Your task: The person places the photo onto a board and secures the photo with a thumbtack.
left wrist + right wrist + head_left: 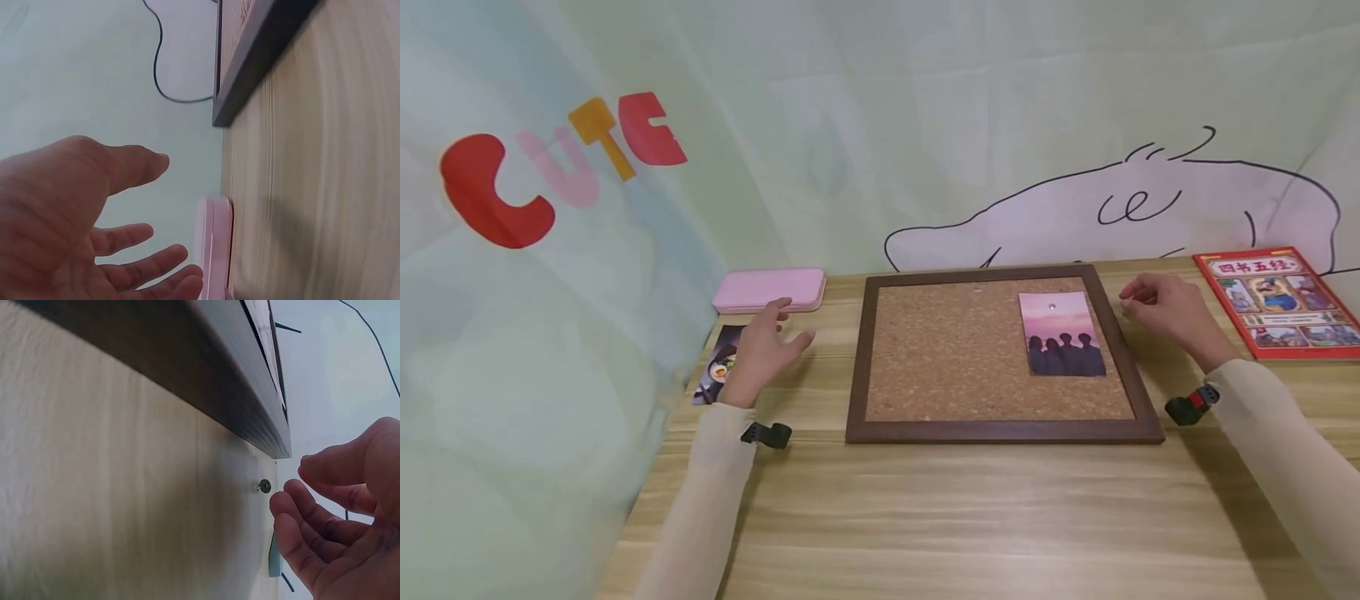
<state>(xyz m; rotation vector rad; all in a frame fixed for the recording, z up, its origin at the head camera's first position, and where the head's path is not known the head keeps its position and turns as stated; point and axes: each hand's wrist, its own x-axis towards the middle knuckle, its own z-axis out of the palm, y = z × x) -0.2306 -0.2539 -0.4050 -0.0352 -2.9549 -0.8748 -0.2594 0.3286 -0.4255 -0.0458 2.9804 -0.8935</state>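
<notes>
A framed cork board lies on the table, with a photo of silhouettes against a pink sky on its right part. A small round tack sits near that photo's top. My left hand is held over a dark photo of food, its thumb spread from the fingers, close to a pink case. To the right of the frame, my right hand has its fingers bent, with a gap between thumb and fingertips. Near those fingertips a thumbtack lies on the table, hidden in the head view.
A red illustrated book lies at the far right of the wooden table. Behind stands a pale printed curtain. A pale teal edge shows beyond the right fingers.
</notes>
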